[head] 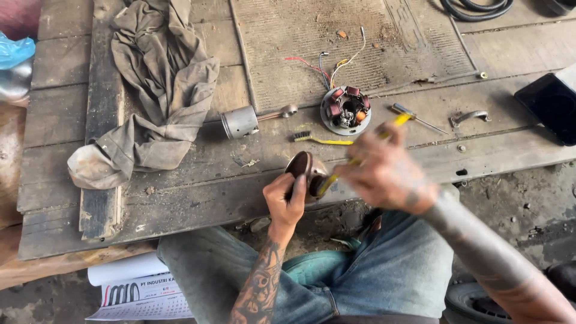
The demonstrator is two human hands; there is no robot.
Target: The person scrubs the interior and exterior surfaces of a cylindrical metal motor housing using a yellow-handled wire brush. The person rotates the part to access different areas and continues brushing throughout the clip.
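On the weathered grey plank bench (180, 180), a crumpled drab rag (159, 78) lies left. The right hand (384, 174), blurred, grips a yellow-handled brush (360, 157); the left hand (287, 201) clasps a round brown metal part (305, 171) at the bench edge. A brisk stroke could knock the part loose.

- Open bare boards between crumpled rag (157, 78) and piston with rod (246, 120); room to pass there.
- Blocked behind the hands by stator plate (345, 110) with loose wires (327, 65), yellow brush (321, 140) lying just before it.
- Farther right, small screwdriver (420, 119) and curved metal lever (469, 116) near each other, black box (552, 103) at the edge.
- Clear plank strip along near table edge, left of left hand (287, 201).
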